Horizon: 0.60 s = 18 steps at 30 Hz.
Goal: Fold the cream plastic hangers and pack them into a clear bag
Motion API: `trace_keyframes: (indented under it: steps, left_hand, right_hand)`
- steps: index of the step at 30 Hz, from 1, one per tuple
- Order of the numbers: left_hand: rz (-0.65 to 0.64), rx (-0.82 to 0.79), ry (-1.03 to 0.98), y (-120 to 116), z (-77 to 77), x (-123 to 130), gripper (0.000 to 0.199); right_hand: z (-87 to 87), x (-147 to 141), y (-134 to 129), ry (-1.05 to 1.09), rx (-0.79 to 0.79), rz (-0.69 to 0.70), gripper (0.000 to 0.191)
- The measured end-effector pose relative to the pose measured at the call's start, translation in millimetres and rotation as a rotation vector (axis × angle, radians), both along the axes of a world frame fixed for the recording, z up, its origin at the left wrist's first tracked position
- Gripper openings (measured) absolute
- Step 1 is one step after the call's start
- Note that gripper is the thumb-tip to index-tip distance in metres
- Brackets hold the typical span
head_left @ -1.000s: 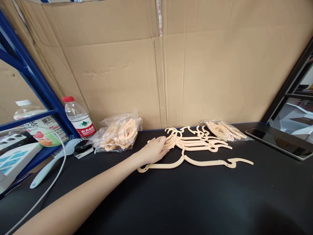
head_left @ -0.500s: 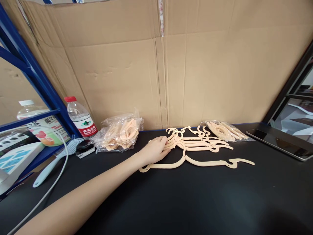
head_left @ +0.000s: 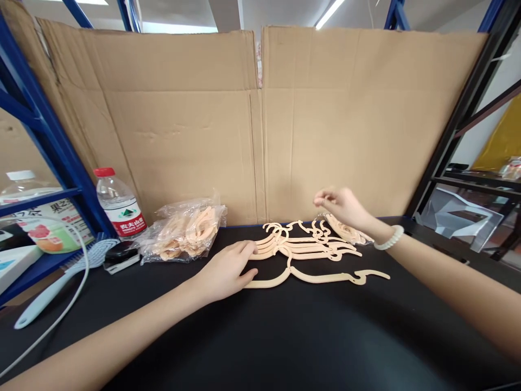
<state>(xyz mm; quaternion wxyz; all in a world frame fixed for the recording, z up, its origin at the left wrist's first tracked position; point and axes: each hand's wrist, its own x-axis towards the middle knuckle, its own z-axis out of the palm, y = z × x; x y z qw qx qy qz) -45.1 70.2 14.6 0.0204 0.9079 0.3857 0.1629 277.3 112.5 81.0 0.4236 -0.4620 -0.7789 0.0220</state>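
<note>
Front hanger: the pale hanger nearest the wearer, flat on the black table; its long axis runs left to right, its hook pointing away from the wearer.
Hanger row: several like hangers just beyond the front hanger, laid roughly parallel to it and overlapping at their hooks.
Left hand: palm down over the left end of the front hanger, hiding its tip; the thumb is spread away from the fingers, the fingertips lie over the left arms of the row, and no closed grip on a hanger shows.
Right hand: raised beyond the right half of the front hanger, fingers curled and blurred; nothing shows in it, but whether it pinches something small I cannot tell.
Nearer hand: the left, which overlaps the front hanger in view; the right is apart, above and past it.
Bags: one clear bag of hangers lies beyond and left of the front hanger; another bag lies beyond its right half, partly hidden by the right hand.
Backdrop: a cardboard screen stands behind the front hanger, past the row.
Far left of the front hanger: a red-capped bottle and a pale-handled brush.
</note>
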Motion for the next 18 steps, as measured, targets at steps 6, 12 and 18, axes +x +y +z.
trace_keyframes:
  steps: [6, 12, 18]
  left_hand:
    - [0.085, 0.047, -0.112, -7.0, -7.5, -14.2, 0.017]
    - [0.073, 0.083, -0.167, -6.3, -2.4, -12.4, 0.018]
    - [0.069, 0.087, -0.156, -9.2, -1.2, -11.0, 0.018]
  right_hand:
    - [-50.5, 15.9, 39.2, -0.495, -0.387, 0.110, 0.025]
    - [-51.9, 8.0, 36.1, -0.682, -0.342, 0.242, 0.041]
    - [-56.0, 10.5, 38.4, -0.743, -0.270, 0.190, 0.032]
